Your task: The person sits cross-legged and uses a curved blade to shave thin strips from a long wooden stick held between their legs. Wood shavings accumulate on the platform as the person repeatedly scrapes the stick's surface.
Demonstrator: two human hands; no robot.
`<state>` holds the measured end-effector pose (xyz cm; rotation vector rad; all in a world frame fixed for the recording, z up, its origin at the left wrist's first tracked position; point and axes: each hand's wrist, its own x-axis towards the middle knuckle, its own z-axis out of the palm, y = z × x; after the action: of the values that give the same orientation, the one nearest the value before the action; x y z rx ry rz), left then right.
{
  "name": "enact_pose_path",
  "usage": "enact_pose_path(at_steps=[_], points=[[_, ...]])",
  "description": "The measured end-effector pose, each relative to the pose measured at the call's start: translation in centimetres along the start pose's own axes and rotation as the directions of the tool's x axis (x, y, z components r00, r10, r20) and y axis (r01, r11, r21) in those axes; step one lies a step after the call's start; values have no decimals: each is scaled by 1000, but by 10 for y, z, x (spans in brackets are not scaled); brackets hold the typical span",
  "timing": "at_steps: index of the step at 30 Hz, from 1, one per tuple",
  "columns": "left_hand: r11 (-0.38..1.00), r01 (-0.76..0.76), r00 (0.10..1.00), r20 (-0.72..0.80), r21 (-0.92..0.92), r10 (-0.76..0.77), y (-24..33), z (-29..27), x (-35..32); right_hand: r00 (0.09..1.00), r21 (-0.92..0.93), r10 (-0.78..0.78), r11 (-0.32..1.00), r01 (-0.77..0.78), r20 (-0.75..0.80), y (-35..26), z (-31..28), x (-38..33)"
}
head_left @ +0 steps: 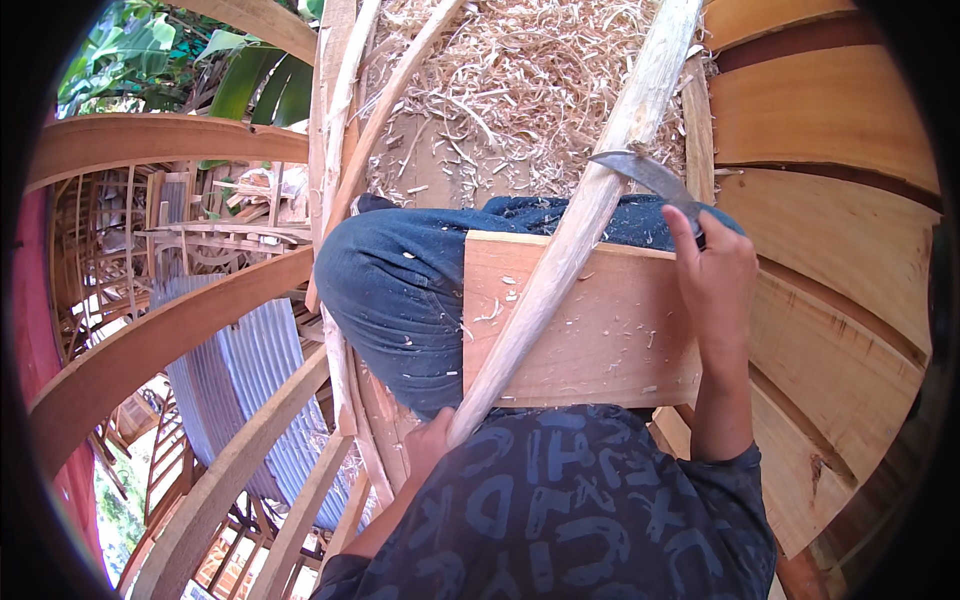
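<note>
The pale pole [545,275] slants from near left to far right over the board [600,340]. The right hand [718,265] curls its fingers round the curved knife [652,177], thumb extended; the left hand [430,436] sits at the near end, fingers too hidden to judge. If the pole rolls, the knife could skip toward the jeans [390,275].

Bright daylight; curved edges, black corners

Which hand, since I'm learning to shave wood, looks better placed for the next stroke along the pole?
Probably the right hand: it already holds the curved blade, which lies across the pole. The left hand is down at the pole's near end, better placed to steady it.
</note>
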<state>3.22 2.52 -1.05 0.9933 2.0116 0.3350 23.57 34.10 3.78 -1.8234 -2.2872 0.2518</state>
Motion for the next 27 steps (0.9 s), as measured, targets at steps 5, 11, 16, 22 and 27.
enact_pose_path(at_steps=[5,11,16,22,27], points=[[1000,13,1000,8,20,-13,-8,4,-1,996,12,0,1000,-1,92,1,-12,4],[1000,17,1000,4,-23,-17,-9,5,0,938,75,-249,968,238,240,-23,-4,-40],[1000,24,1000,-8,-13,-24,-5,5,0,939,6,-231,971,237,254,-19,-4,-37],[999,39,999,10,-16,-39,-3,2,-1,987,-45,-145,988,148,70,-4,-3,-17],[999,36,999,1,-4,-36,-4,5,-1,992,-58,112,992,-109,52,15,-19,2]])
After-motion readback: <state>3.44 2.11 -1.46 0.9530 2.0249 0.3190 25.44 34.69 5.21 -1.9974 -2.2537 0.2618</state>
